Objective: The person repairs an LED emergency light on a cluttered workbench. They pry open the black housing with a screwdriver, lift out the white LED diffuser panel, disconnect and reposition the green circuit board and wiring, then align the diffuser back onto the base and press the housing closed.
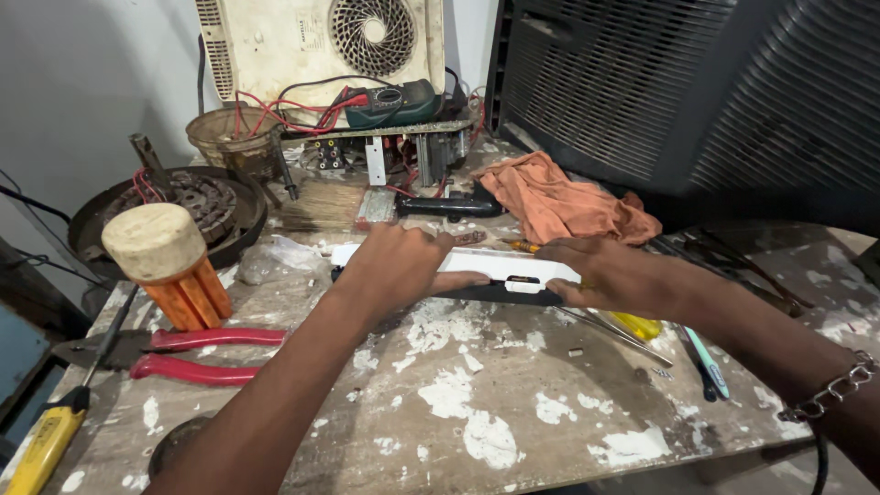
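Observation:
A long flat white and black device panel [500, 268] lies across the middle of a worn, paint-flecked workbench [477, 412]. My left hand [399, 266] rests palm down over its left part, fingers closed around the edge. My right hand [610, 275] grips its right end, thumb near a small black slot on the front. Both hands hold the panel against the bench.
Red-handled pliers [197, 353] and an orange mallet [170, 261] lie at the left, a yellow screwdriver [46, 440] at the front left. An orange rag [564, 206], a paintbrush [367, 206], a multimeter [390, 103] and an opened cream appliance [321, 41] stand behind.

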